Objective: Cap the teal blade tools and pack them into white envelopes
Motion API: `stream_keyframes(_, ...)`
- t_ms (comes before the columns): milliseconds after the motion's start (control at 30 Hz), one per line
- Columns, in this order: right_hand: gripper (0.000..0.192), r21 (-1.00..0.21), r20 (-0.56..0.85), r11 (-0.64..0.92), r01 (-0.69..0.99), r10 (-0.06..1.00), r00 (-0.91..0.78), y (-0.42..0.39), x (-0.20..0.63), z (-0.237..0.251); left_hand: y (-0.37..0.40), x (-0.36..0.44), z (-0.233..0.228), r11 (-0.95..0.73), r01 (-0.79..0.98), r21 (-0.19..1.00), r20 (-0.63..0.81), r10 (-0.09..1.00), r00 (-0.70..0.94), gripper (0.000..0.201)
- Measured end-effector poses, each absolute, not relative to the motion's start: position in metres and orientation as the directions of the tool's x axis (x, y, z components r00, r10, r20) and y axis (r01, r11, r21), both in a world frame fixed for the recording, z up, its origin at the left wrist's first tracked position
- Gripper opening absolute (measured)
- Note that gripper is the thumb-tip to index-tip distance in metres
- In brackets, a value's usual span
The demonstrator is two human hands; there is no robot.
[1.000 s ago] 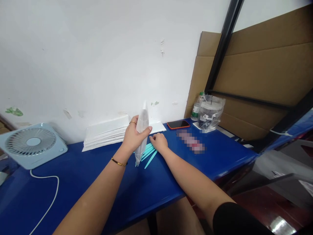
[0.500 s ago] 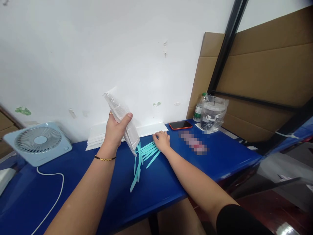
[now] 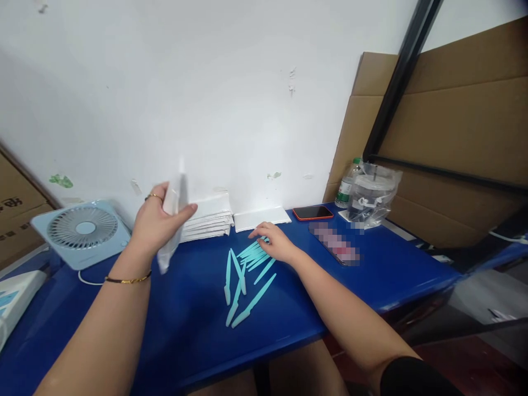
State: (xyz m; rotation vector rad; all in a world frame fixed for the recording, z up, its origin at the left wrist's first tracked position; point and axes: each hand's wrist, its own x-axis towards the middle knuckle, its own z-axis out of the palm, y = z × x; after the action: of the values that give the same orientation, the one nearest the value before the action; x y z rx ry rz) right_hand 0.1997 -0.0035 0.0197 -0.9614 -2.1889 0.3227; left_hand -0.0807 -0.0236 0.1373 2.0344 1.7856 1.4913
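Observation:
My left hand (image 3: 159,217) grips a translucent white plastic bag (image 3: 171,242), blurred by motion, held upright above the left part of the table. Several slim turquoise sticks with wider blade-like ends, resembling eyebrow razors (image 3: 253,302), lie loosely on the blue table. More of them form a bunched pile (image 3: 253,254) by my right hand (image 3: 274,240). That hand hovers at the pile's far end, fingers bent and apart; whether its fingertips touch the pile is unclear. Behind my left hand is a stack of flat white packs (image 3: 210,217), with a single white pack (image 3: 262,219) beside it.
A light blue fan (image 3: 84,228) stands at the left, with a white box (image 3: 18,300) in front of it. Toward the right are an orange-edged phone (image 3: 312,213), a pixelated flat item (image 3: 334,242), a bottle (image 3: 345,187) and a plastic-wrapped container (image 3: 373,192). A white wall rises behind the table.
My left hand has moved left with the bag, away from the turquoise razors. Those hanging from the bag's lower end now lie on the table. My right hand stays by the pile, fingers lifted slightly.

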Motion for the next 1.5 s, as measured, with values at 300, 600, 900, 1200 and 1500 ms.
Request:
stream_keyframes(300,0.036,-0.473,0.334,0.598,0.647,0.802,-0.496,0.015,0.234,0.013,-0.05,-0.063,0.048,-0.078,0.971,0.226,0.177,0.983,0.038,0.088)
stream_keyframes(600,0.103,-0.531,-0.072,0.576,0.622,0.7,-0.71,0.017,0.247,0.014,-0.071,-0.007,0.02,-0.241,0.92,0.308,0.04,0.97,0.241,0.048)
stream_keyframes(900,0.062,-0.515,0.011,0.589,0.623,0.731,-0.682,0.017,0.251,0.015,-0.085,-0.021,0.032,-0.263,0.944,0.202,-0.069,0.957,0.281,0.016)
stream_keyframes(1200,0.064,-0.483,0.071,0.582,0.655,0.771,-0.633,0.005,0.248,0.026,-0.081,-0.019,0.021,-0.194,0.976,0.102,-0.065,0.977,0.201,0.016)
stream_keyframes(1500,0.019,-0.484,-0.01,0.769,0.418,0.472,-0.881,-0.053,0.195,0.044,-0.07,-0.022,0.037,-0.031,0.543,0.839,0.005,0.999,0.049,0.016)
